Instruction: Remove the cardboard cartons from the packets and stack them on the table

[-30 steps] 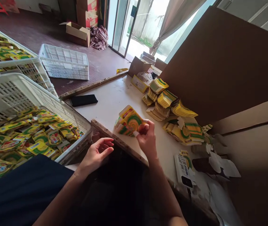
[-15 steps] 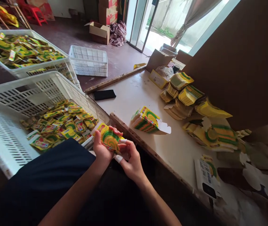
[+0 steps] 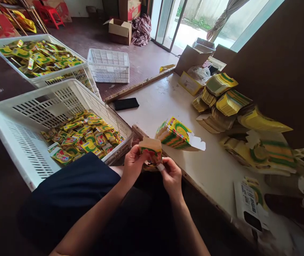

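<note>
Between my hands, above my lap, is a small yellow-and-green printed carton (image 3: 151, 145) with a plain flap standing up at its top. My left hand (image 3: 134, 165) grips its left side, the thumb pressed across its front. At the lower right, my right hand (image 3: 172, 176) pinches the carton with taped fingertips. Just beyond, on the table (image 3: 152, 110), lies a bundle of similar cartons (image 3: 174, 133) with white flaps sticking out to the right. Left of my knee, a white plastic crate (image 3: 31, 142) holds a heap of small filled packs (image 3: 88, 138).
A second crate (image 3: 61, 76) full of packs stands farther left, with another white crate (image 3: 109, 65) behind. A black phone (image 3: 126, 103) lies on the table. Stacks of flat cartons (image 3: 226, 103) and a white device (image 3: 248, 204) occupy its right side. A wooden strip edges the table.
The carton has turned from its spiral-printed face to upright, its flap now raised. Both hands have shifted their grip on it. The whole view has swung slightly left.
</note>
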Available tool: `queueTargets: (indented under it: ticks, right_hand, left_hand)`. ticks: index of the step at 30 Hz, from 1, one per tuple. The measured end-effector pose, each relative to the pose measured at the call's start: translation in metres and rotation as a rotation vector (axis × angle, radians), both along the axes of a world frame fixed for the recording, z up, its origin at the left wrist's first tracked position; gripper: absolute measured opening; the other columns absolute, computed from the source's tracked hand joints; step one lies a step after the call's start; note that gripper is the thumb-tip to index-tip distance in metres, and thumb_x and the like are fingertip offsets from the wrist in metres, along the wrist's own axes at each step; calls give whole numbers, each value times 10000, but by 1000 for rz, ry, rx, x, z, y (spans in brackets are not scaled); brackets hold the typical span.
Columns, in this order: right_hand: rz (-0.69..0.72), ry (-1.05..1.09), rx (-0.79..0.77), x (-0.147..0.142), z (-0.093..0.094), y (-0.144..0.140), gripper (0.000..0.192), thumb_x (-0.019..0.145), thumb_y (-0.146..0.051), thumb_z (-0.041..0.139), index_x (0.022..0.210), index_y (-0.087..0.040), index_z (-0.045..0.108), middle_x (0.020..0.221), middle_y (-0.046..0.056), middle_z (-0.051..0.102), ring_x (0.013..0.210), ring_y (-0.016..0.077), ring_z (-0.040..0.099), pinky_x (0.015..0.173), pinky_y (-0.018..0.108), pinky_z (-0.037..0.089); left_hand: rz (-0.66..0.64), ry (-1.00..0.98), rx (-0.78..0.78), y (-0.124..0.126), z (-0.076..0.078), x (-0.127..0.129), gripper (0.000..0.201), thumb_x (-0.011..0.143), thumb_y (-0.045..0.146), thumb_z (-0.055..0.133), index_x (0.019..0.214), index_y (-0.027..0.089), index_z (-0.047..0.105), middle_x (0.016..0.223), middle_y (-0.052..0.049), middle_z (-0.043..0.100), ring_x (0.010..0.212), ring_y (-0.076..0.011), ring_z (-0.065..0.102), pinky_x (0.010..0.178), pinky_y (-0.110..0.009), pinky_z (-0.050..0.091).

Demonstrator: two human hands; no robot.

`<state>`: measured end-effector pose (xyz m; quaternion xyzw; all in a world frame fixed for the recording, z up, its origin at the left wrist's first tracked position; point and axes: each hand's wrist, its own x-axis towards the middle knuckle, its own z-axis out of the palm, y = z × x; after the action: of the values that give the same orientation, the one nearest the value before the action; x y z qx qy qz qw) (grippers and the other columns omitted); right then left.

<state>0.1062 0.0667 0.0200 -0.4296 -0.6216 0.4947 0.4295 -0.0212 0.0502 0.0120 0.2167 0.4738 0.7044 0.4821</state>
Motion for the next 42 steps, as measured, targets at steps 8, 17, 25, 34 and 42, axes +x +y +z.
queueTargets:
  ticks: [8, 17, 25, 34, 42]
  right_hand:
    - [-44, -289, 507, 42, 20, 17, 159, 843, -189, 610, 837, -293, 730, 754, -4, 690, 690, 161, 602, 653, 305, 483]
    - [29, -385, 603, 41, 10, 1, 395, 862, -269, 623, 1229, -412, 596, 1249, 7, 632, 1252, 264, 493, 1137, 554, 246]
    - [243, 185, -329, 23, 12, -2, 644, 866, -621, 447, 1413, -282, 435, 1362, 95, 564, 1233, 289, 548, 995, 487, 476]
    - [339, 260, -630, 31, -1, -6, 646, 788, -566, 614, 1378, -334, 487, 1452, 43, 487, 1266, 274, 529, 1040, 493, 439]
    - [319, -2, -363, 33, -4, -15, 621, 878, -621, 479, 1419, -319, 442, 1433, 73, 511, 1372, 257, 413, 1126, 484, 337]
  left_hand:
    - [-263, 267, 213, -14, 39, -41, 811, 575, 697, 733, 1226, 228, 621, 1180, -107, 674, 1143, -281, 588, 979, -367, 446]
    - [-519, 996, -29, -20, 19, -13, 626, 634, 258, 768, 1216, 245, 536, 1073, -75, 619, 989, -285, 627, 872, -428, 507]
    - [-475, 1232, 189, -20, 19, -13, 578, 699, 181, 671, 1232, 245, 455, 1080, -74, 591, 969, -266, 623, 858, -402, 511]
    - [-637, 1287, 285, -23, 9, -8, 814, 696, 115, 601, 1406, 300, 249, 1201, -85, 518, 1047, -256, 604, 871, -384, 519]
    - [-690, 1188, 237, -26, 10, -5, 657, 600, 67, 565, 1192, 274, 366, 1097, -47, 560, 960, -229, 632, 774, -326, 523]
